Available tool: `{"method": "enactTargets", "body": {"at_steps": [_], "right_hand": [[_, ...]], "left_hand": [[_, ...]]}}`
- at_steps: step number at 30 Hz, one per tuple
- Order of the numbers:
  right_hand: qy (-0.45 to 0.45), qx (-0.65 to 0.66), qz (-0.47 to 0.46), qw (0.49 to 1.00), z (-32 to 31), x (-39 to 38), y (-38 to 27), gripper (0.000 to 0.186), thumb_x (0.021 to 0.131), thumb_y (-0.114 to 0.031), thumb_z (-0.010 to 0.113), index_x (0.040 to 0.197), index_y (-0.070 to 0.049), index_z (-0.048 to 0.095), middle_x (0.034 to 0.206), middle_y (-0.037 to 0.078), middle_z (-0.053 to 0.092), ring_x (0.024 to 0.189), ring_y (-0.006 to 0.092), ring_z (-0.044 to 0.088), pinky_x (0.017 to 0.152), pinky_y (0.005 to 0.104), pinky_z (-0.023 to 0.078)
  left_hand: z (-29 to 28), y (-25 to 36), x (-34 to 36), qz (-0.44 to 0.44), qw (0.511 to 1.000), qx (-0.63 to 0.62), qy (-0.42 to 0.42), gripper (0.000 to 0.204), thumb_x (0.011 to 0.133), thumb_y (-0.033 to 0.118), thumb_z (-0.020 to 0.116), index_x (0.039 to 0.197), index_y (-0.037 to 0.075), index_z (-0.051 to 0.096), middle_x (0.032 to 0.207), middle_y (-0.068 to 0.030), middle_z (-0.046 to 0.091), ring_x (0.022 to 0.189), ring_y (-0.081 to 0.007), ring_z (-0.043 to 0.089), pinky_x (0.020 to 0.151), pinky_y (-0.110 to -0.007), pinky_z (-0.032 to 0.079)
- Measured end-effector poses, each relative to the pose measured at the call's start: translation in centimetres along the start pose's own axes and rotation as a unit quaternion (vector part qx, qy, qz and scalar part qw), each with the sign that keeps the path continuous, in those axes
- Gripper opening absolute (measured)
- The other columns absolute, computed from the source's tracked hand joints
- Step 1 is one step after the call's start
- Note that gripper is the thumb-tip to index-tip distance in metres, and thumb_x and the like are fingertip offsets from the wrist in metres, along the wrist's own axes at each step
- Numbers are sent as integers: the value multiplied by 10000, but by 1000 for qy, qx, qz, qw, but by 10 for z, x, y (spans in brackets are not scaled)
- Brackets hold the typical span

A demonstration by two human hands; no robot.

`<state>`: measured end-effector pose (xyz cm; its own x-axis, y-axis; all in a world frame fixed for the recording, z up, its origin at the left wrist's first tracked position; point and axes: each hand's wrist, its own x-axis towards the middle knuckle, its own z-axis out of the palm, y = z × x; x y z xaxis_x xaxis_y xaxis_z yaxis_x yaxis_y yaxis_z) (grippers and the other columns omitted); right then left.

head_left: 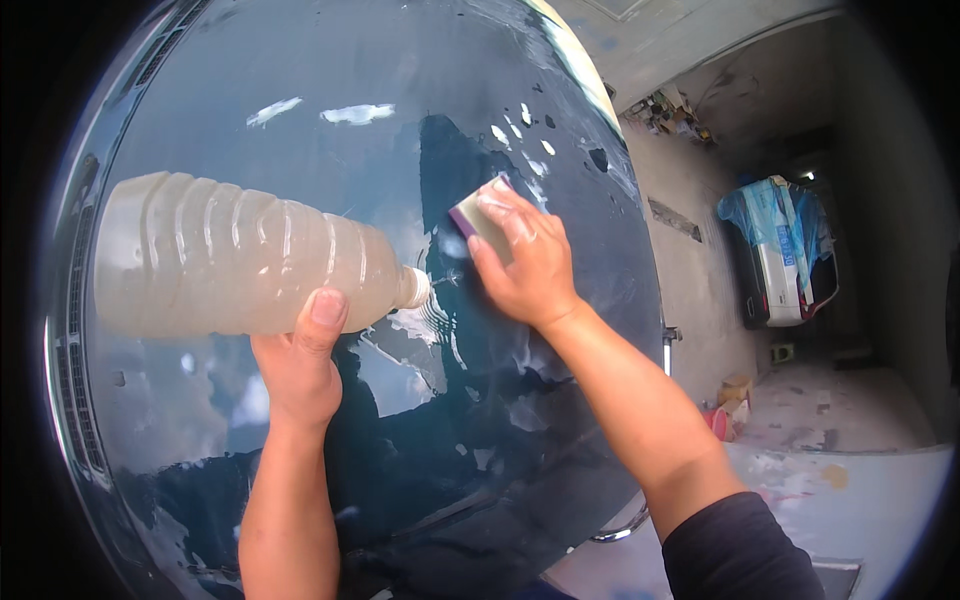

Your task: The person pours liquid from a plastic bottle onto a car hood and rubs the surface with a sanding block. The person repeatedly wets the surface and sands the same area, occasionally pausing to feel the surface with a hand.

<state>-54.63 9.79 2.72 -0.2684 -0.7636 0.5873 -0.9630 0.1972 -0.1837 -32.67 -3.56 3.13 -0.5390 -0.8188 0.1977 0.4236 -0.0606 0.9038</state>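
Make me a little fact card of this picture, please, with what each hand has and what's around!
Left hand: holds a big cloudy bottle, tipped on its side, neck pointing right
Right hand: holds a pad on the panel
Panel: dark, shiny, with pale reflections
Near the bottle's neck: ripples on the panel
Far right: a car partly covered by a blue sheet

Left hand (302, 370): four fingers hidden behind the plastic bottle (235, 255). Right hand (532, 265) covers part of the two-tone sponge (468, 216), underside not visible. Frame cuts off the dark blue car panel (390, 530) up top, left forearm (288, 510) and right sleeve (740, 550) below; clutter pile (675, 113) too small to ID.
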Motion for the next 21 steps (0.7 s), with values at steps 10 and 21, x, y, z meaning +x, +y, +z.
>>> {"method": "enactTargets", "body": {"at_steps": [10,21], "right_hand": [[-52,38,-1,998,-17,-23,-38,362,790,-93,774,1133,-62,663,1229,101,708,1271,273,623,946,375,440],[-23,13,24,999,-4,-17,-29,302,834,-169,743,1114,-71,685,1208,97,707,1250,264,627,933,395,439]], "left_hand": [[-3,-2,-1,-2,1000,-3,-4,479,908,313,747,1240,5,592,1177,-74,612,1084,-186,566,980,-360,440],[-9,1,2,4,999,31,-23,468,911,317,738,1225,0,597,1171,-75,615,1076,-185,567,975,-359,440]]}}
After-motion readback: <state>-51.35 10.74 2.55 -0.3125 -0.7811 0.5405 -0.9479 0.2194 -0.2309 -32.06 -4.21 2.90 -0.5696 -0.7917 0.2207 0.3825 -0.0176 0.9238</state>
